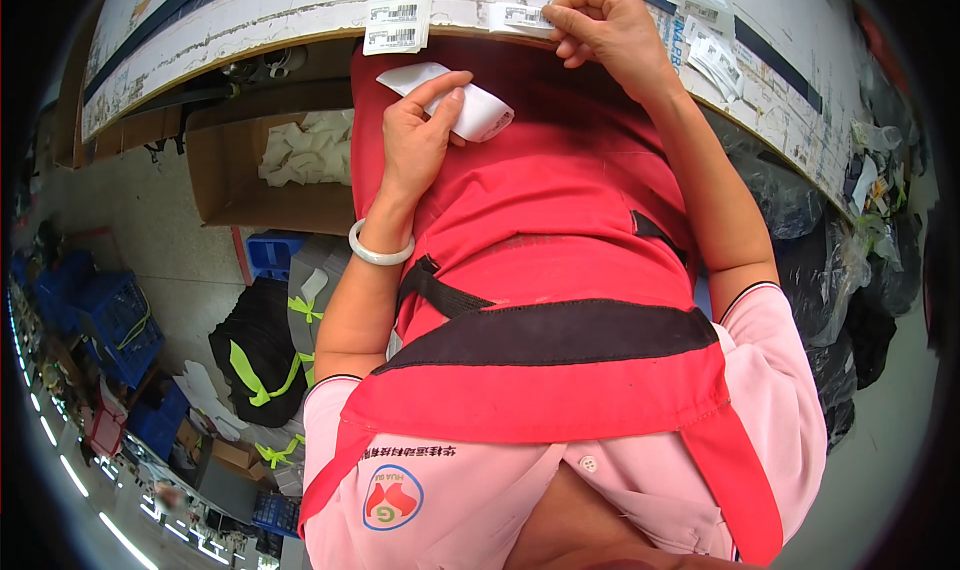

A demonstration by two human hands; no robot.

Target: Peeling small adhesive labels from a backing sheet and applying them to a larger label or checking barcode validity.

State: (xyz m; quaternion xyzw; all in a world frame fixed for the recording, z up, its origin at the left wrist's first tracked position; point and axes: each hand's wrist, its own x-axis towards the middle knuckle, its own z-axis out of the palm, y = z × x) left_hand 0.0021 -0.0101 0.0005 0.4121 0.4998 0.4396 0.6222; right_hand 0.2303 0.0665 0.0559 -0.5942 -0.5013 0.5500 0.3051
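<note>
Barcoded labels [397, 15], lettering [408, 452], emblem [393, 498] on shirt [450, 500] — blue letters [678, 45] on table [290, 15]

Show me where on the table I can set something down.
The table has bare room left of the label strips, and a narrow patch between them and the label at the right hand. Right of that hand, label piles crowd it.

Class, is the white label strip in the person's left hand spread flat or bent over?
Bent over: in the left hand, the white label strip curves round at its right end, where printing shows.
</note>
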